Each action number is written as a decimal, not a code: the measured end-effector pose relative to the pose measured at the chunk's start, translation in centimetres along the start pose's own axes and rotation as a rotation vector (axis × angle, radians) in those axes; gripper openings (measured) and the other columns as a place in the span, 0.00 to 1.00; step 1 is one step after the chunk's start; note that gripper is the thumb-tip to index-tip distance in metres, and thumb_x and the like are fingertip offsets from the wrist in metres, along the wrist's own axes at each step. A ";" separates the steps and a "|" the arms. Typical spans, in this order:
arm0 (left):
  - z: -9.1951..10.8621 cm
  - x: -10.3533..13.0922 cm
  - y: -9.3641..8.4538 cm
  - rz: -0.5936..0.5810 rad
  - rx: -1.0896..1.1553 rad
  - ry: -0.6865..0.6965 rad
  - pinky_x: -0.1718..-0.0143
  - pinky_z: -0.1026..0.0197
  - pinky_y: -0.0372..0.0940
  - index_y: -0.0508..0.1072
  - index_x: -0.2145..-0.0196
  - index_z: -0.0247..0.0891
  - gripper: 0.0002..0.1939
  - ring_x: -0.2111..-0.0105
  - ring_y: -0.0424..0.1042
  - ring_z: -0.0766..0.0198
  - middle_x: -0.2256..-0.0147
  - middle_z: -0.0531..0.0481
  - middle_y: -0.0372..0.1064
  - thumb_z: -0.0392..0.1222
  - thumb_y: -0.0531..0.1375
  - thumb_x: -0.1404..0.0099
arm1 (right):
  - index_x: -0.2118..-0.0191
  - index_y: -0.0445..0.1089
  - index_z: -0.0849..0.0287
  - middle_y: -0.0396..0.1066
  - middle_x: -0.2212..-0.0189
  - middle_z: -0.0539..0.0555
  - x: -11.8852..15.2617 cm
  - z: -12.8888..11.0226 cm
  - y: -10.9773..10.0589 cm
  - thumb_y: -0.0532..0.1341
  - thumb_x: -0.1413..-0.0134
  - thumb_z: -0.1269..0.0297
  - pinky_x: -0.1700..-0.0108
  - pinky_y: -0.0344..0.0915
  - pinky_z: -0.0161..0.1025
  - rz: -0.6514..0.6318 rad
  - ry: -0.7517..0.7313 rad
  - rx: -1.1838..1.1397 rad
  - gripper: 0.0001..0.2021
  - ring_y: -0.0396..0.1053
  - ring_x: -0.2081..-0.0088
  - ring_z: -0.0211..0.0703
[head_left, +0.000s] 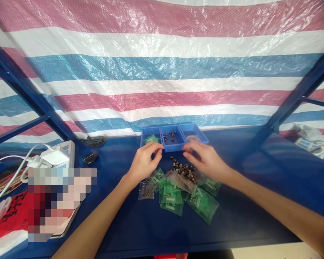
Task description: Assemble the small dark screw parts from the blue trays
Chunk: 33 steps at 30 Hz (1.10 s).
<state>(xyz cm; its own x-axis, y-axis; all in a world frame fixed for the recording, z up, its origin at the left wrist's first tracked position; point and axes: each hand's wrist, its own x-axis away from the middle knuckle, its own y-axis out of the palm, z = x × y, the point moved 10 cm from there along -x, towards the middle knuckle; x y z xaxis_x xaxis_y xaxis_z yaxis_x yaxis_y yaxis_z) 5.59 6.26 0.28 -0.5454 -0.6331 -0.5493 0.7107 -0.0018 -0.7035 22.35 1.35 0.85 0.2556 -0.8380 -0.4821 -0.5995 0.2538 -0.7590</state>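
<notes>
My left hand [147, 159] is beside the front of the left blue bin [142, 138]; its thumb and forefinger are pinched together, and anything between them is too small to make out. Green packets [152, 139] lie in that bin. The middle blue bin [174, 148] holds several small screws or bolts [172, 134]. By the right blue bin [203, 136], my right hand [203, 157] is blurred at the fingers; a brownish clear packet [193, 138] shows in the bin behind it. Below both hands lies a pile of dark metal fasteners [185, 169].
Green plastic packets [171, 198] and a clear packet of long screws [146, 190] spread over the blue table [129, 230]. A computer mouse [90, 158], power strip [70, 151] and white cables are at left. A striped plastic sheet [162, 68] hangs behind.
</notes>
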 end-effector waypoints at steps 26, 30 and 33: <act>-2.3 1.6 3.7 -0.645 0.063 -0.145 0.72 0.64 0.60 0.76 0.64 0.40 0.20 0.71 0.68 0.64 0.68 0.52 0.68 0.59 0.69 0.44 | 0.44 0.69 0.57 0.72 0.51 0.62 3.7 -4.4 3.5 0.54 0.30 0.66 0.46 0.68 0.54 -0.185 -0.308 0.064 0.14 0.68 0.48 0.54; -2.2 1.7 3.9 -0.619 0.074 -0.145 0.73 0.64 0.58 0.75 0.64 0.40 0.20 0.72 0.66 0.64 0.68 0.52 0.67 0.59 0.68 0.42 | 0.45 0.71 0.55 0.72 0.50 0.61 4.2 -5.1 4.2 0.53 0.30 0.68 0.46 0.69 0.54 -0.222 -0.338 0.069 0.14 0.68 0.47 0.54; -1.6 1.6 3.9 -0.592 0.083 -0.116 0.72 0.63 0.60 0.76 0.61 0.40 0.18 0.72 0.67 0.64 0.69 0.52 0.67 0.58 0.66 0.39 | 0.48 0.72 0.56 0.73 0.51 0.61 4.0 -4.4 4.7 0.52 0.30 0.70 0.49 0.71 0.51 -0.207 -0.320 0.066 0.14 0.68 0.48 0.53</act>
<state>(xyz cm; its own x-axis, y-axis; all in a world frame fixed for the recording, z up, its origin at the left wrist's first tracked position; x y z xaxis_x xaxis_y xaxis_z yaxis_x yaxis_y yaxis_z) 6.82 6.54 -4.08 -0.8100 -0.5861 -0.0193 0.3361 -0.4370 -0.8343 17.19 -2.96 -2.74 0.5959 -0.6842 -0.4204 -0.4635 0.1344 -0.8758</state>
